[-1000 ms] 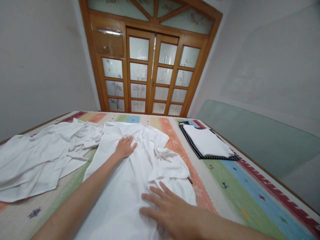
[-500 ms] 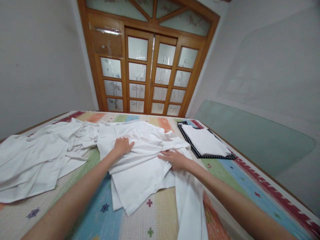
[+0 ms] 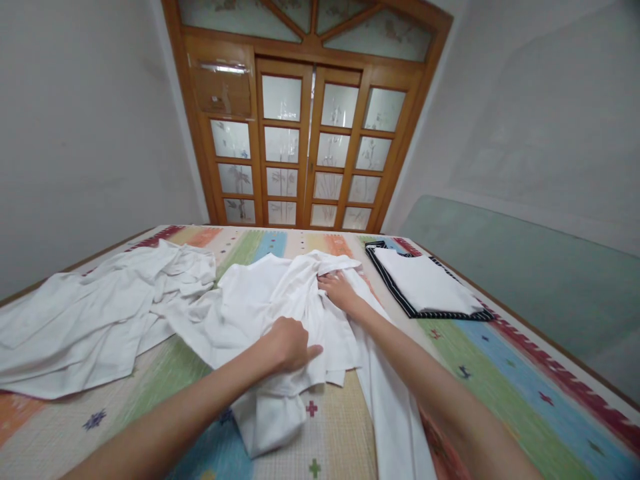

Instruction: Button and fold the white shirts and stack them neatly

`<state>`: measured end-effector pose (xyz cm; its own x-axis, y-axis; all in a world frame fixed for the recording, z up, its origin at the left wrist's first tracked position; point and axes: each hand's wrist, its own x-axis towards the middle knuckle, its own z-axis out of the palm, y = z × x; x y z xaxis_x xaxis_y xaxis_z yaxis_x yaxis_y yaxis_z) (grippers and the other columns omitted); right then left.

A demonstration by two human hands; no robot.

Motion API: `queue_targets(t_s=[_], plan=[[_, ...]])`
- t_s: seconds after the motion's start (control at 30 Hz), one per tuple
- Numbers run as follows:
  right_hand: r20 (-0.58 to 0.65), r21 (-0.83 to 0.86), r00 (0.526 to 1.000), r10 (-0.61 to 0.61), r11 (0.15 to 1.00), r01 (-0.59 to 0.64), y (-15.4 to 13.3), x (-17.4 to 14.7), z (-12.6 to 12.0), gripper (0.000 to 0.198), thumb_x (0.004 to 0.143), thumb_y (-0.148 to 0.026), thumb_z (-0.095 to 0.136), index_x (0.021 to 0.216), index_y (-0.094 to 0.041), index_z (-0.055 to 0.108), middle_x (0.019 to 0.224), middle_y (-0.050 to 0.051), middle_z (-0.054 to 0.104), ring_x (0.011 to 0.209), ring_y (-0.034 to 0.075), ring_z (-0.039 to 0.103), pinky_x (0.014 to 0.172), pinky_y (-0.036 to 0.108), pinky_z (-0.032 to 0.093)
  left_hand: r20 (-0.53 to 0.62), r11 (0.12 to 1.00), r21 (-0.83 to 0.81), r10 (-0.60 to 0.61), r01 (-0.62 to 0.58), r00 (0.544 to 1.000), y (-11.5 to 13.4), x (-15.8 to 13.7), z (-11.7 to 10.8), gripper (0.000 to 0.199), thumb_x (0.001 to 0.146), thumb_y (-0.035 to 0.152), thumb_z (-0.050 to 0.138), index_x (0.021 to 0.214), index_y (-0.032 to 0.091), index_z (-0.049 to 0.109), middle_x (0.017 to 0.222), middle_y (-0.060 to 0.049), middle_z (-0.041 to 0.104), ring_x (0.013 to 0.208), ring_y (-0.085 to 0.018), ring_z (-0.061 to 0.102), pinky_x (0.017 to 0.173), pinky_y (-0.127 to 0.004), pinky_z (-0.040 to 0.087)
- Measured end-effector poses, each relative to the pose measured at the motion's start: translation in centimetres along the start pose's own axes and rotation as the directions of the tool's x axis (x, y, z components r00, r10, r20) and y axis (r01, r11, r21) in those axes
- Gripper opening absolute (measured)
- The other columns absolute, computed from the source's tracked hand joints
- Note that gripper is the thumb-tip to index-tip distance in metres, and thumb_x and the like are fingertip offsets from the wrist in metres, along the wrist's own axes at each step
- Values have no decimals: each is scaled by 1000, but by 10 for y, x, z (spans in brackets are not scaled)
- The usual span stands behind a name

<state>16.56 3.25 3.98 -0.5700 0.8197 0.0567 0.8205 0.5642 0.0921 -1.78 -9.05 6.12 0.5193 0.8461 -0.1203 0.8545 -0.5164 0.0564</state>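
Observation:
A crumpled white shirt (image 3: 260, 280) lies on the striped cloth in front of me, with a long strip of it, seemingly a sleeve, running toward me on the right. My left hand (image 3: 289, 343) is curled over the shirt's near middle, its fingers closed on the fabric and the thumb sticking out to the right. Further off, my right hand (image 3: 339, 291) grips the shirt near its upper right part, fingertips partly tucked in a fold. Between the two hands the fabric is bunched into creases.
Another heap of white clothing (image 3: 90, 313) lies at the left, touching or nearly touching the shirt. Folded white clothing with black striped edging (image 3: 425, 283) sits at the back right. A patterned cloth (image 3: 345, 427) covers the surface; wooden glazed doors (image 3: 307, 147) stand beyond.
My left hand has moved right and nearer to me, closing on the fabric. My right hand has shifted slightly farther away. The shirt is now more bunched, its left part drawn out into a point.

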Motion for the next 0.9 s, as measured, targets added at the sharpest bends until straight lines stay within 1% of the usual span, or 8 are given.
queue_targets(t_s=[0.1, 0.2, 0.3, 0.37, 0.43, 0.57, 0.73, 0.9], plan=[[-1, -1, 1000, -18, 1000, 18, -8, -8, -4, 43, 93, -11, 36, 127, -21, 60, 149, 11, 45, 139, 29, 34, 110, 55, 25, 84, 997, 67, -47, 42, 995, 1, 5, -4, 72, 90, 65, 32, 90, 9, 76, 91, -25, 73, 89, -36, 70, 75, -43, 50], [-53, -28, 989, 135, 990, -137, -14, -35, -14, 49, 92, -18, 44, 141, -21, 47, 157, 14, 30, 144, 34, 22, 108, 58, 27, -19, 990, 50, -134, 135, 991, -20, 14, 0, 80, 90, 69, 24, 91, 9, 76, 90, -24, 73, 90, -35, 70, 75, -42, 51], [-26, -64, 901, 434, 898, -434, -19, -72, -29, 54, 91, -42, 53, 134, -10, 52, 144, 26, 43, 134, 41, 38, 95, 52, 42, -180, 974, 44, -213, 224, 960, -46, 23, 12, 77, 94, 62, 19, 85, 11, 77, 85, -22, 73, 90, -33, 70, 75, -40, 50], [68, -107, 859, 507, 860, -499, -19, -96, -39, 60, 89, -55, 51, 123, -7, 59, 128, 28, 57, 118, 39, 54, 86, 45, 47, -246, 951, 12, -297, 309, 923, -61, 29, 18, 69, 95, 56, 23, 85, 13, 77, 84, -19, 73, 88, -31, 70, 75, -39, 50], [250, -135, 836, 489, 872, -470, -18, -117, -47, 67, 87, -66, 47, 110, -8, 68, 110, 26, 67, 101, 35, 65, 80, 42, 48, -271, 926, -20, -369, 378, 889, -74, 35, 21, 64, 94, 54, 28, 86, 14, 78, 83, -19, 73, 87, -31, 70, 74, -39, 50], [559, -18, 785, 266, 951, -310, -20, -148, -55, 67, 77, -73, 53, 83, -11, 75, 82, 21, 72, 77, 33, 70, 64, 39, 48, -288, 877, -60, -473, 477, 833, -93, 42, 19, 64, 92, 56, 31, 91, 12, 77, 86, -21, 73, 90, -34, 69, 75, -40, 51], [596, 164, 796, 106, 954, -250, -24, -158, -55, 24, 78, -37, 66, 64, -19, 72, 61, 7, 68, 64, 24, 66, 59, 31, 46, -276, 832, -105, -550, 544, 788, -105, 41, 18, 62, 91, 54, 32, 94, 12, 77, 91, -21, 73, 94, -35, 69, 78, -41, 51], [280, -74, 923, 265, 964, -254, -6, -126, -64, 24, 87, -19, 53, 80, -11, 74, 85, 15, 73, 80, 23, 68, 66, 28, 44, -280, 841, -61, -532, 538, 799, -100, 32, 21, 57, 94, 47, 31, 99, 12, 76, 92, -21, 73, 95, -34, 69, 78, -41, 51]])
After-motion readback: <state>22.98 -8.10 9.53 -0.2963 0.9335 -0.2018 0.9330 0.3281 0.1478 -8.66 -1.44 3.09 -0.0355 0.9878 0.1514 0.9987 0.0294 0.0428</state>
